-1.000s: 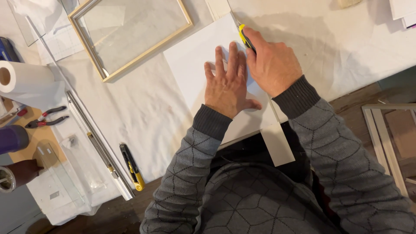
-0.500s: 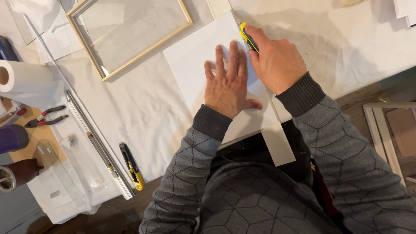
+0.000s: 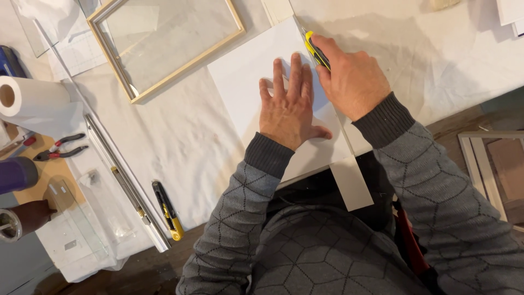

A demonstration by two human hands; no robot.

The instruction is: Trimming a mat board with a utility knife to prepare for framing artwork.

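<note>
White cloth covered the table (image 3: 174, 136), and near its front edge lay a white board (image 3: 245, 82) with one end jutting past that edge. On it the left hand (image 3: 286, 109) pressed flat, fingers spread, holding nothing. Just beside it the right hand (image 3: 352, 76) was clenched around a yellow-and-black utility knife (image 3: 315, 49), tip at the board's far right edge. Toward the far left corner rested a glazed wooden frame (image 3: 164, 43), and a second utility knife (image 3: 166, 210) lay at the front edge.

Your left hand (image 3: 288, 112) presses matt, smooth white board (image 3: 256, 93); your right hand (image 3: 352, 79) grips a glossy yellow-and-black plastic knife (image 3: 316, 50). Creased white cloth (image 3: 180, 147) covers the table; the frame (image 3: 164, 46) looks like pale bare wood.
</note>
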